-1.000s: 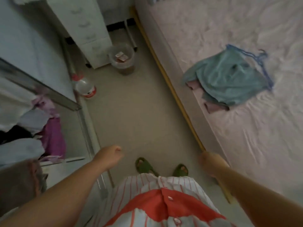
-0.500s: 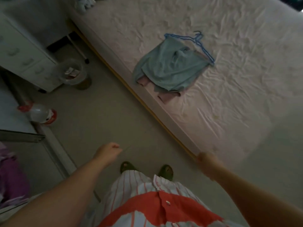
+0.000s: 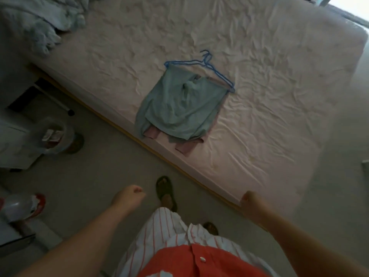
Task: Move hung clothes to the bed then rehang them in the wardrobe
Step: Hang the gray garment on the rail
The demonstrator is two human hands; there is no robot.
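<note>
Our left hand (image 3: 129,196) hangs over the floor (image 3: 95,176) with fingers curled into a loose fist, nothing in the grip. Our right hand (image 3: 250,201) sits at the near edge of the bed (image 3: 269,120); its fingers look curled under and hold nothing we can see, though blur keeps us from telling whether it touches the mattress edge. Both forearms are bare and reach forward from the bottom corners.

Between the arms we see our striped shirt with a red band (image 3: 191,254), and below it two green sandals (image 3: 165,191) on the floor, just beside the bed's side.

The task clothes lie on the bed, near its floor-side edge: a teal garment (image 3: 177,108) spread flat, a pink garment (image 3: 186,147) peeking out under its lower hem. Blue wire hangers (image 3: 201,63) are at the top of the pile, hooks pointing away from us, resting on the wrinkled pink sheet.

At far left, a clear bin (image 3: 58,136) stands on the floor with paper scraps inside. A white and red object (image 3: 24,206) sits at the left edge. Crumpled pale bedding (image 3: 40,21) lies at the bed's top left corner.
</note>
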